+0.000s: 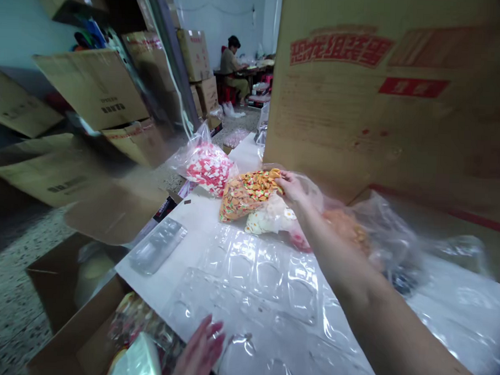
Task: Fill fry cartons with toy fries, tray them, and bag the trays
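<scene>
My right hand (pixel 290 186) reaches across the table to an open clear bag of small orange pieces (pixel 258 182) with red and green marks. Its fingertips are closed around some orange pieces at the bag's mouth. My left hand (pixel 199 354) is at the near edge of the table, slightly blurred, fingers stretched out and holding nothing. Clear plastic trays (pixel 267 271) with round hollows lie between the hands. A bag of pink and white pieces (pixel 209 166) stands behind the orange one. White flower-like pieces (pixel 269 216) lie in a bag in front.
A large cardboard box (pixel 340 114) rises behind the table on the right. An open carton (pixel 90 335) with wrapped packs is below the left edge. A clear plastic piece (pixel 158 247) lies at the table's left. Another person (pixel 232 68) sits at a far table.
</scene>
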Demonstrator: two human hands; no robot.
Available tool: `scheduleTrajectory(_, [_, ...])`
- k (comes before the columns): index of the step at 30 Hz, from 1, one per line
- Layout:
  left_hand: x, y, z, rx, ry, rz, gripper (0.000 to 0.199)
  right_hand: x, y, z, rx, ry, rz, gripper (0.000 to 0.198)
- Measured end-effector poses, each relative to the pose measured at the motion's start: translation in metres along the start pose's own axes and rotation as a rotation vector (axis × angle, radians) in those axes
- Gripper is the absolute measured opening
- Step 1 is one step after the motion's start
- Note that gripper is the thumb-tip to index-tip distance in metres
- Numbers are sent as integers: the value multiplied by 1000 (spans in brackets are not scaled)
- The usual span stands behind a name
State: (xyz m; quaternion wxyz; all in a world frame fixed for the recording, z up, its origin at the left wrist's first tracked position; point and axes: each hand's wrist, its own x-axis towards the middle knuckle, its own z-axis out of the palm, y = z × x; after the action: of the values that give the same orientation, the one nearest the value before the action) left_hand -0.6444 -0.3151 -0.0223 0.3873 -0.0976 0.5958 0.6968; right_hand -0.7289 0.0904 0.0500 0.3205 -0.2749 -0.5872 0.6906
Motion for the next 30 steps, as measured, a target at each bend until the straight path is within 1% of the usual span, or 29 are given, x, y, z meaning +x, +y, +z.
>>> scheduleTrajectory(2, [16,24,39,-254,-264,-111,49,-58,-3,5,-27,-72,-27,30])
scheduleTrajectory(4, [28,42,79,-404,-426,-177,50,-126,7,11,-149,-108,-61,28])
scheduleTrajectory(5, [33,46,97,-447,-468,-211,49,-161,14,13,-262,-106,-82,28])
scheduleTrajectory(6, [36,45,113,-477,-484,-241,47,-194,22,13,-401,-102,-114,30])
scheduleTrajectory(7, [38,40,125,-501,-478,-265,42,-225,28,12,-538,-134,-136,36])
scheduleTrajectory(8, [38,31,134,-509,-417,-295,33,-252,32,7,-649,-162,-137,44])
scheduleTrajectory(9, [37,20,140,-486,-379,-361,25,-275,35,0,-719,-189,-117,52])
scheduleTrajectory(10, [33,7,143,-465,-369,-435,21,-294,37,-10,-740,-206,-73,58])
scheduleTrajectory(11, [28,-5,143,-439,-365,-512,18,-309,37,-23,-716,-202,-16,59])
scheduleTrajectory(13, [14,-27,143,-393,-395,-646,18,-333,36,-53,-612,-148,88,48])
scheduleTrajectory(14, [6,-37,143,-372,-403,-688,18,-342,35,-68,-570,-103,115,42])
scheduleTrajectory(16, [-9,-53,147,-319,-421,-745,18,-360,36,-97,-537,19,122,32])
scheduleTrajectory(19, [-28,-78,161,-224,-457,-804,17,-389,42,-135,-446,227,148,24])
scheduleTrajectory(21, [-40,-98,172,-154,-489,-837,18,-411,49,-161,-281,338,221,26])
scheduleTrajectory(23, [-54,-121,181,-88,-523,-851,17,-439,56,-192,-100,423,311,30])
scheduleTrajectory(25, [-70,-146,187,-28,-547,-850,19,-472,63,-230,17,498,400,31])
scheduleTrajectory(27, [-88,-170,190,22,-559,-849,24,-509,67,-272,59,577,465,29])
scheduleTrajectory(30, [-116,-198,198,96,-547,-846,29,-561,71,-338,-23,743,514,26])
